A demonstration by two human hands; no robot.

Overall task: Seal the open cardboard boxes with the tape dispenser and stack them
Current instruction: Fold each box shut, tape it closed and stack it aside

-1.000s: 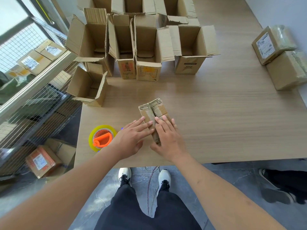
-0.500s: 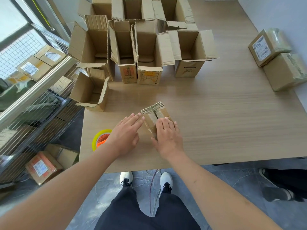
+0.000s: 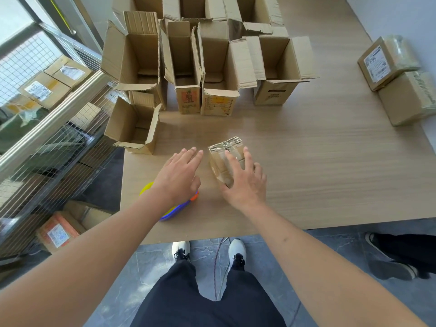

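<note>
A wooden table [image 3: 330, 166] filled most of the view, its near edge running just in front of the person's white shoes [image 3: 181, 250] and its left edge beside a wire-mesh railing [image 3: 47, 142]. The right half of the tabletop lay bare between the middle and the far right corner, the widest free stretch.

A cluster of open cardboard boxes [image 3: 212, 67] stood at the far left of the table, flaps up; two bore printed panels on their near faces, an orange figure and a yellow-and-red form, the writing too small to read. A smaller open box [image 3: 134, 128] sat tilted at the left edge. Two sealed boxes [image 3: 401, 83] were stacked at the right edge, the upper one carrying a white shipping label, illegible.

The small taped box [image 3: 221, 159] lay near the front centre. The right hand [image 3: 243, 182] rested on it, fingers spread and fairly straight over its top. The left hand [image 3: 179, 175] hovered just beside it, fingers extended, holding nothing. Under the left wrist lay the tape dispenser [image 3: 169, 208], yellow, orange and blue, close to the near edge.
</note>
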